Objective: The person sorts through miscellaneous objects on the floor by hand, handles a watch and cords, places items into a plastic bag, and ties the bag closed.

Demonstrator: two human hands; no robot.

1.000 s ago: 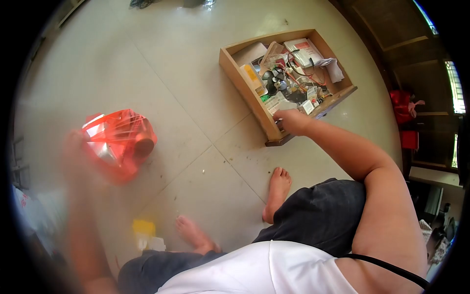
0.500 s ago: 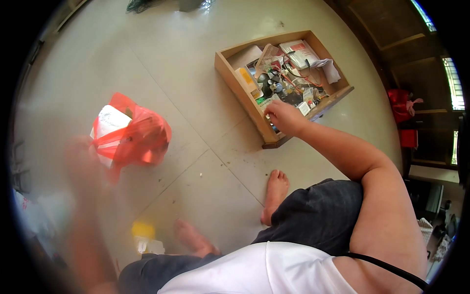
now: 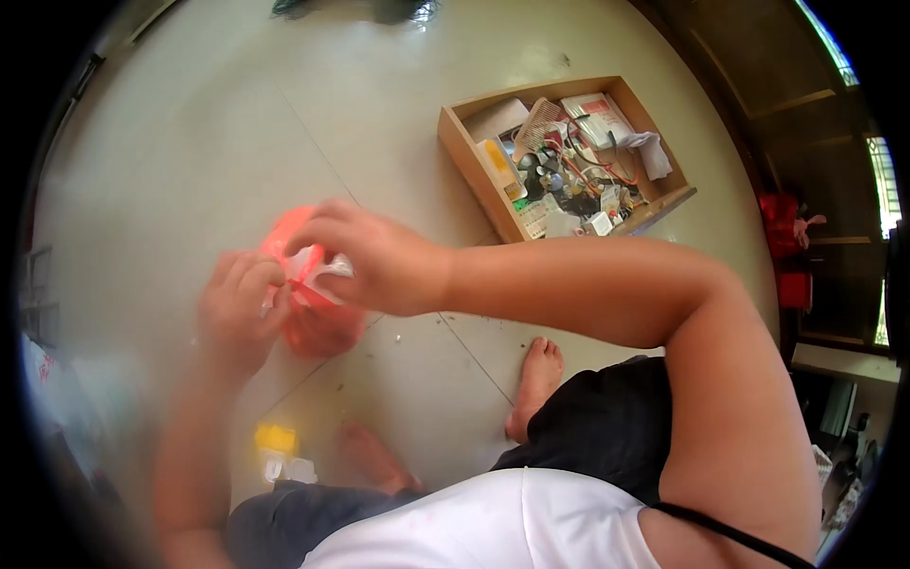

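A red translucent plastic bag (image 3: 324,327) hangs over the tiled floor, with something white inside near its top. My left hand (image 3: 242,303) is closed on the bag's gathered upper part, from the left. On the other side, my right hand (image 3: 374,256) has its fingers curved around the bag's opening, thumb and fingers close to the red plastic. What exactly the right fingertips pinch is partly blurred. To the right, a wooden drawer (image 3: 474,175) rests on the floor, filled with a comb, cables, packets and small items.
A yellow and white item (image 3: 276,438) lies near my left foot (image 3: 379,458). My right foot (image 3: 537,379) is below the drawer. Dark wooden cabinets (image 3: 787,123) and red bags (image 3: 779,228) stand along the right. Dark netting lies at the top.
My right hand has left the drawer's near corner and moved left to the bag. My left hand has moved right with the bag, which is now between both hands.
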